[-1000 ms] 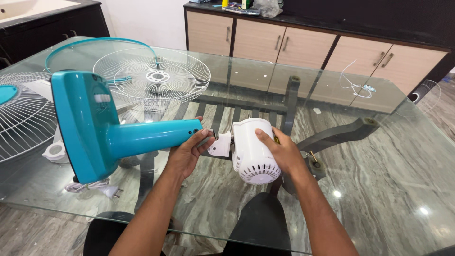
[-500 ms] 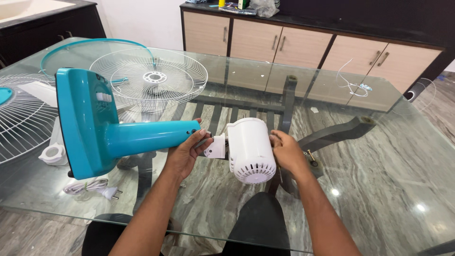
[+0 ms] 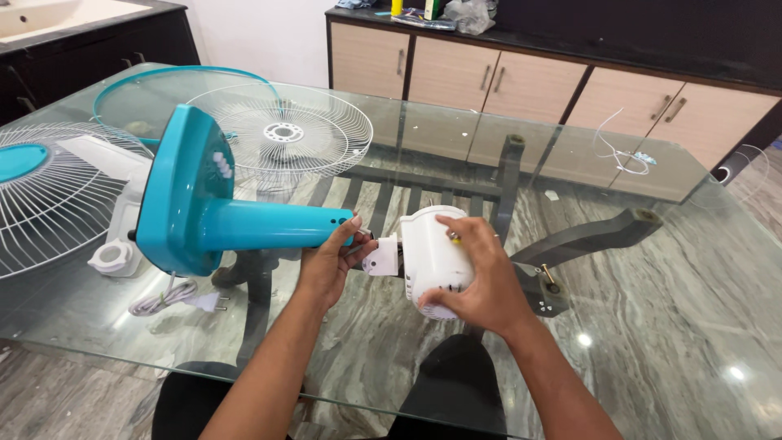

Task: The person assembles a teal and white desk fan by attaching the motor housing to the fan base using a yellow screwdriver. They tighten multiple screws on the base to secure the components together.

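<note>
Teal fan stand, gripped at its neck end by the left hand, lies level above the glass tabletop with its long axis running left to right, neck pointing at the white motor housing that the right hand clasps just beside it.

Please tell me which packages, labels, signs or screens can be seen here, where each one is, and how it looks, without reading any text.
Packets: on the dark counter above the cabinets at the back, top middle; a few small items in yellow, blue and green, too small to tell apart.
Clear plastic bag: same counter, just right of them; crumpled, greyish.
No signs or screens are in view.
</note>
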